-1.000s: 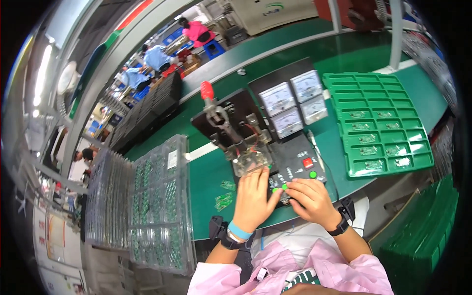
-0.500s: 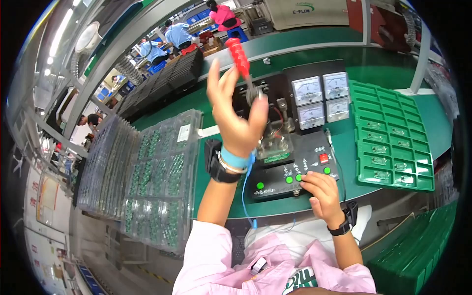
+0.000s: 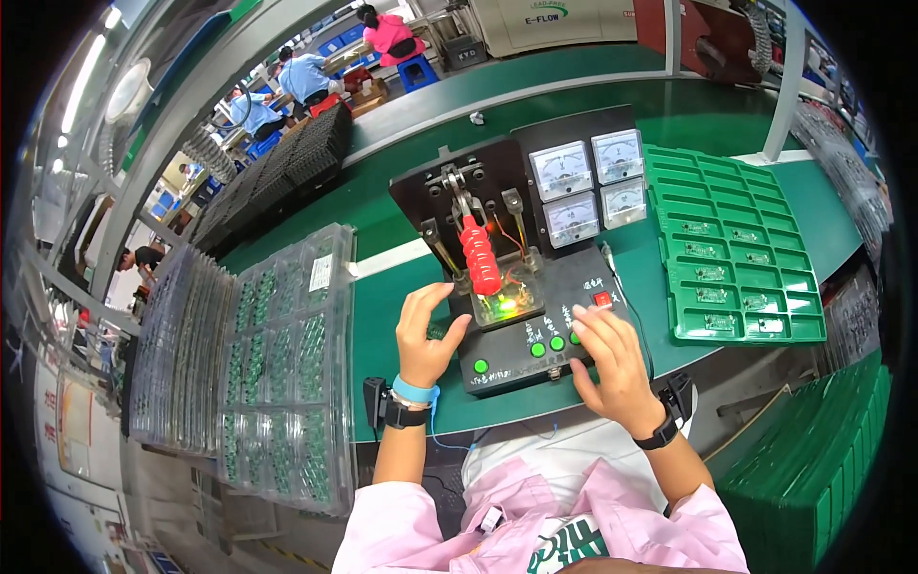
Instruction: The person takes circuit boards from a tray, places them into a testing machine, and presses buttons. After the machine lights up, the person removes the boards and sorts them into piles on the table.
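A black test box [image 3: 516,368] with a row of green buttons stands in front of me. On it a toggle clamp with a red ribbed handle [image 3: 480,256] is swung down over a clear plastic plate [image 3: 532,279]. Green and red lights glow on a circuit board [image 3: 505,306] under the plate. My left hand [image 3: 427,335] is just left of the box, thumb and fingers apart, holding nothing visible. Over the right-hand buttons lies my right hand [image 3: 612,368], fingers stretched, a fingertip at a green button [image 3: 576,338]. Contact is hard to tell.
Four-dial meter panel [image 3: 572,218] rises behind the box. At right is a green compartment tray [image 3: 677,287] with several small boards. Clear trays of boards [image 3: 287,364] stand at left, and stacked green trays [image 3: 813,469] at lower right. People work in the background.
The red handle has swung down from its raised position, and my left hand has left it, dropping to the box's left side. Lights now show on the board. My right hand stays by the buttons.
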A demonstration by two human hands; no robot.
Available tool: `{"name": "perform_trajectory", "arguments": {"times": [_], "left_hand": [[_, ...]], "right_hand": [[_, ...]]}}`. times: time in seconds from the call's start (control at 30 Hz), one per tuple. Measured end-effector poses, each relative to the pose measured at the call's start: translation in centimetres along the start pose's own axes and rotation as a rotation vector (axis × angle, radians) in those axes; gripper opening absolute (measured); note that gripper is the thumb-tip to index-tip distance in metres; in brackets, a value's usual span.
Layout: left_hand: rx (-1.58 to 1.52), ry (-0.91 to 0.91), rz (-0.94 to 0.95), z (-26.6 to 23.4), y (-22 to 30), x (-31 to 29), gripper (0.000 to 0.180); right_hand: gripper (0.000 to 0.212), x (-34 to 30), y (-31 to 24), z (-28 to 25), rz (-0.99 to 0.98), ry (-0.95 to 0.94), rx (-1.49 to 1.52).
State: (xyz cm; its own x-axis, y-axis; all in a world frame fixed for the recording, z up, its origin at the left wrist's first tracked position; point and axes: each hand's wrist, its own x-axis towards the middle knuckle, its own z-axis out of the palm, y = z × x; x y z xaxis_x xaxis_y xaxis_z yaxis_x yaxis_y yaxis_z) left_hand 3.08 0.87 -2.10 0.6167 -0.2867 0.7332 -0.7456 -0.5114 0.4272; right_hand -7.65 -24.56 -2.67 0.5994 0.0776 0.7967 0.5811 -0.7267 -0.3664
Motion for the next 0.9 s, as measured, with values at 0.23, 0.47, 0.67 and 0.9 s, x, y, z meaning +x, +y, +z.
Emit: {"name": "perform_trajectory", "arguments": {"times": [0.23, 0.47, 0.67, 0.9], "left_hand": [[-0.109, -0.090, 0.004, 0.0, 0.3, 0.4, 0.058], [-0.118, -0.217, 0.012, -0.7, 1.4, 0.3, 0.083], [0.080, -0.418, 0.048, -1.7, 1.0, 0.7, 0.093], [-0.069, -0.252, 0.002, -0.9, 0.1, -1.1, 0.088]], "right_hand": [[0.033, -2.6, 0.6, 0.9, -0.104, -0.100, -0.049], [0.033, -2.8, 0.7, 1.1, -0.062, -0.162, -0.052], [0.030, -2.1, 0.0, 0.6, -0.072, -0.185, -0.069], [0.024, 7.2, -1.0, -1.7, -0.032, -0.879, -0.018]]}}
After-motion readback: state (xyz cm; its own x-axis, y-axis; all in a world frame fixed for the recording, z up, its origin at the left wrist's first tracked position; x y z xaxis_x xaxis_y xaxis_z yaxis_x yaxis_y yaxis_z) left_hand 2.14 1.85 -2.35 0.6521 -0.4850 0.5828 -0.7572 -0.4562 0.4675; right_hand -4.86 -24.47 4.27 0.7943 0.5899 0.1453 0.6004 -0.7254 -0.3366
